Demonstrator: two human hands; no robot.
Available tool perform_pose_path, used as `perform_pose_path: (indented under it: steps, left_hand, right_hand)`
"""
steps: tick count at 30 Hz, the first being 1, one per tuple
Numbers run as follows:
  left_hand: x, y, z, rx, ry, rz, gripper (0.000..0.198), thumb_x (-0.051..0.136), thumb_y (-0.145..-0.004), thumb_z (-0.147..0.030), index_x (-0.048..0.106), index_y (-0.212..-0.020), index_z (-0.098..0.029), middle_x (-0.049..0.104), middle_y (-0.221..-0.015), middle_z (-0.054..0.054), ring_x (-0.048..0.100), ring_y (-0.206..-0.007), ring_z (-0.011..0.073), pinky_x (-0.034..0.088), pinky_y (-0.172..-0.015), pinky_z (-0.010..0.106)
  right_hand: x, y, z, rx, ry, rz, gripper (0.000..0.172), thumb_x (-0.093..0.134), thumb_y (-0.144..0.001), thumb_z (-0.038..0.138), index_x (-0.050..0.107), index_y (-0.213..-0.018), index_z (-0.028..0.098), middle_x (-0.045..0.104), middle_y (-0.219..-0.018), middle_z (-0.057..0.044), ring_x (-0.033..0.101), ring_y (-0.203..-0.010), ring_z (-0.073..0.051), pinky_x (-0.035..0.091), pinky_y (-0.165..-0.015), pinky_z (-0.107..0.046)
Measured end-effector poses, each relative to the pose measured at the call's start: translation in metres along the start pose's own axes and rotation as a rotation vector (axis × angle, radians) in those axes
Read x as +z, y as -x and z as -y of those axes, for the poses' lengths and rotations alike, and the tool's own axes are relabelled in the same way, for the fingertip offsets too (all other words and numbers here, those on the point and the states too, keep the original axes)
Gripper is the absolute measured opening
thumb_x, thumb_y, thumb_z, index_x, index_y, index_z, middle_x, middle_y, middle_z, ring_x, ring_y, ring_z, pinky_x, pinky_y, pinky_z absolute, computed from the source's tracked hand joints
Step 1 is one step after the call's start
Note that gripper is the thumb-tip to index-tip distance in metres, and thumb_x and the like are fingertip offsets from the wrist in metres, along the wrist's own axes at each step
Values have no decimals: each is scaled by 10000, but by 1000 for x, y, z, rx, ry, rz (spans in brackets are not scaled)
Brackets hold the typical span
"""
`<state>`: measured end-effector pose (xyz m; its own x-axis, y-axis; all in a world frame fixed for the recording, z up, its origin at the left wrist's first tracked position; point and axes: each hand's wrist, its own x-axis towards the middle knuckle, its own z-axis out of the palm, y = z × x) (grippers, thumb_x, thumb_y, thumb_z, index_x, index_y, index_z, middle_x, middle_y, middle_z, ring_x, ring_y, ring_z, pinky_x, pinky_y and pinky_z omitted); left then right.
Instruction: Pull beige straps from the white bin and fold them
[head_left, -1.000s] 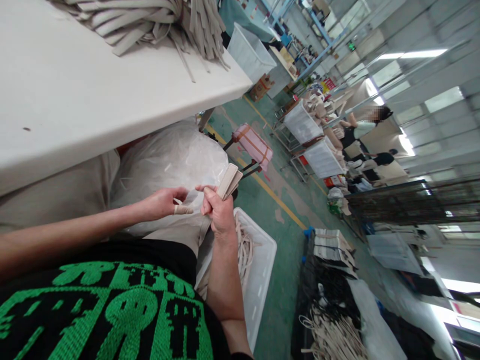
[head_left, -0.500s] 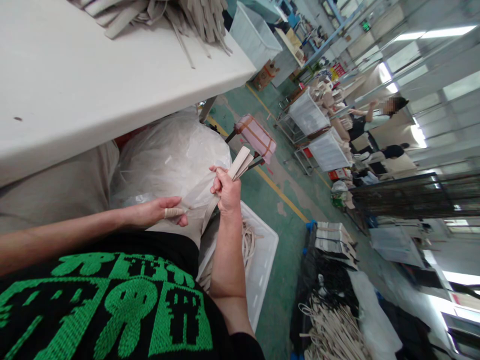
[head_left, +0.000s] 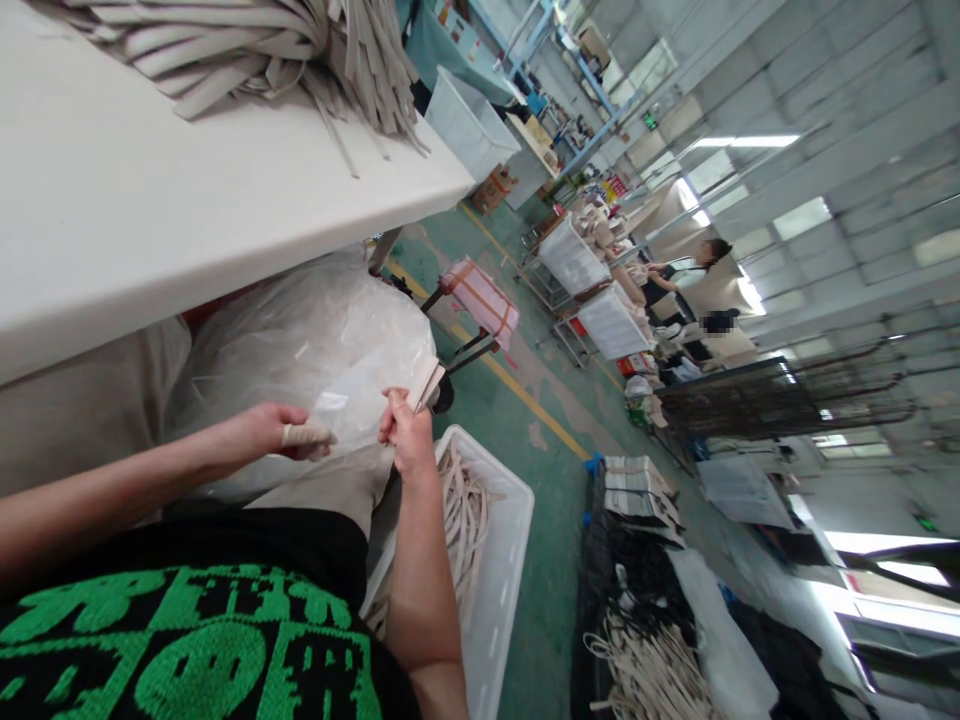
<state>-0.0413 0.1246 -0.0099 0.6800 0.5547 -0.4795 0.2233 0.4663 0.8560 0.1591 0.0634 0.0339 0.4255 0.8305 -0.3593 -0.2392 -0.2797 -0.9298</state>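
Note:
My right hand (head_left: 406, 430) is closed around a folded bundle of flat beige fabric straps (head_left: 426, 384), whose looped ends stick up past the fist. To its left, my left hand (head_left: 289, 432) has a beige wrap on one digit and its fingers are drawn together. Whether a strap lies between those fingers is too blurred to make out. Behind both hands bulges a large clear plastic bag (head_left: 300, 330) with pale contents. Below my right forearm, a white plastic crate (head_left: 506, 560) holds loose beige straps (head_left: 465, 510).
A white-covered table (head_left: 225, 200) bears a big pile of straps (head_left: 225, 45) at upper left. A pink-topped stool (head_left: 481, 300) stands on the green floor. More straps (head_left: 652, 670) lie at lower right. A person (head_left: 679, 272) is by white carts (head_left: 574, 255) farther back.
The view has swung, so both hands sit farther left and lower. The strap stretched between my hands earlier is no longer clearly visible. My right hand keeps its bundle.

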Motion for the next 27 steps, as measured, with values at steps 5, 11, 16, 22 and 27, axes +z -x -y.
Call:
perform_pose_path:
  steps: [5, 11, 16, 22, 27]
  left_hand:
    - [-2, 0, -32, -44, 486, -185, 240, 959, -615, -250, 736, -652, -170, 725, -707, 67, 650, -623, 154, 561, -560, 218]
    - [13, 4, -34, 35, 470, -112, 215, 929, -684, -320, 784, -732, -169, 784, -829, 97, 708, -752, 211, 614, -682, 285]
    - [13, 8, -26, 157, 287, -135, 353, 926, -617, -498, 792, -682, -179, 730, -693, 74, 629, -660, 218, 542, -622, 315]
    - [13, 12, -28, 237, 122, -142, 281, 882, -650, -465, 809, -712, -201, 697, -623, 31, 555, -571, 184, 464, -550, 288]
    - [14, 8, -29, 165, 272, -188, 338, 918, -642, -455, 754, -645, -159, 682, -636, 55, 559, -574, 166, 494, -552, 278]
  right_hand:
    - [4, 36, -33, 81, 131, 202, 436, 742, -754, 608, 604, -755, 194, 513, -421, 77, 406, -348, -77, 298, -383, -200]
    - [24, 58, -52, 143, 213, 314, 409, 712, -790, 592, 612, -719, 202, 524, -423, 68, 423, -362, -84, 350, -407, -206]
    - [30, 50, -52, 181, 174, 302, 401, 694, -803, 588, 609, -707, 207, 510, -404, 73, 373, -330, -76, 320, -380, -203]
    - [39, 50, -47, 247, 210, 310, 437, 687, -847, 624, 594, -700, 223, 495, -400, 85, 403, -337, -80, 348, -399, -200]
    - [34, 62, -52, 59, 84, 292, 559, 637, -851, 737, 662, -977, 192, 649, -564, 46, 446, -364, -82, 421, -423, -218]
